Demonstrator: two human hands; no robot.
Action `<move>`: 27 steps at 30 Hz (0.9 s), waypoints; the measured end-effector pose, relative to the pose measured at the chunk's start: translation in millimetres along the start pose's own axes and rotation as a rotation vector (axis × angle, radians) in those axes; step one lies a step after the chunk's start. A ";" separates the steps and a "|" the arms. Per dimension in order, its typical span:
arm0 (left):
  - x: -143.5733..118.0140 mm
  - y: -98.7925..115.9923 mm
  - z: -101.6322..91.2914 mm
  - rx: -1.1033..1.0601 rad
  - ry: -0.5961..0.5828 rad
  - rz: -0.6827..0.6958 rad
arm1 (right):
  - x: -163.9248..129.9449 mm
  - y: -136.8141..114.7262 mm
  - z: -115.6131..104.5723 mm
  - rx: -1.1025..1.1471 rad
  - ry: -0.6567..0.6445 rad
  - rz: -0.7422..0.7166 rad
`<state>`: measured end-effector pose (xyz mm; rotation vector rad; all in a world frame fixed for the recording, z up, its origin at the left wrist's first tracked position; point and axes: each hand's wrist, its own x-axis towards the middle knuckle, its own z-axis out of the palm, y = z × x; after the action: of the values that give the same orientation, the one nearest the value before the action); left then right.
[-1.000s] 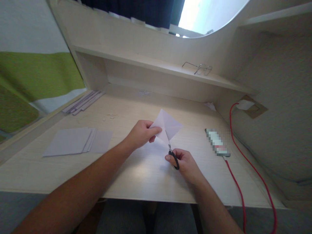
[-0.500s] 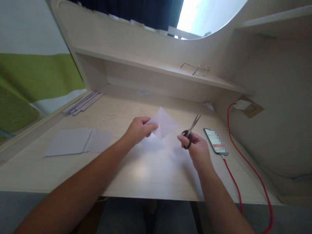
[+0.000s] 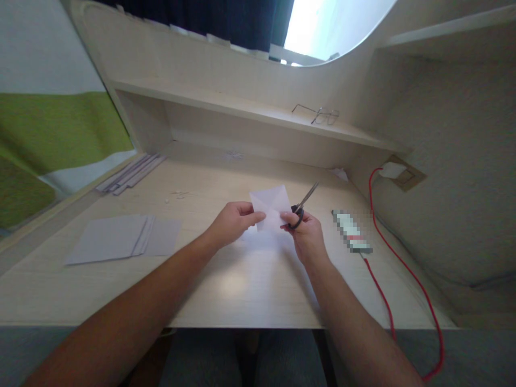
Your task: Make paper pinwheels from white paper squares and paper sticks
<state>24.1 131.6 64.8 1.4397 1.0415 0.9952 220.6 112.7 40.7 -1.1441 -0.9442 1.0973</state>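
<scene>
The left hand (image 3: pixel 237 223) pinches the paper square (image 3: pixel 271 201) at its left. The right hand (image 3: pixel 309 234), gripping scissors (image 3: pixel 297 208), holds the square's right side

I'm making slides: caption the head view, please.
Left hand and right hand hold creased white paper; the right also grips black-handled scissors.

Wire-framed glasses (image 3: pixel 325 113) on the shelf (image 3: pixel 226 105), phone (image 3: pixel 352 232) with red cable (image 3: pixel 377 283) attached.
</scene>
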 end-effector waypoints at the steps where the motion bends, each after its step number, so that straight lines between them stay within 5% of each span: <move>1: -0.8 -0.1 1.9 0.000 -0.035 -0.003 | -0.6 2.1 0.2 0.014 0.004 0.010; 17: -1.7 -1.8 5.4 0.055 0.041 0.015 | -7.6 5.2 2.3 -0.085 -0.093 0.023; 27: 1.3 -0.9 -0.4 -0.007 0.201 0.039 | -12.9 -1.0 0.4 -0.273 -0.285 0.114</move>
<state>24.0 133.0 64.0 1.3794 1.1561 1.1895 217.5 100.2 41.4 -1.2957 -1.2946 1.2748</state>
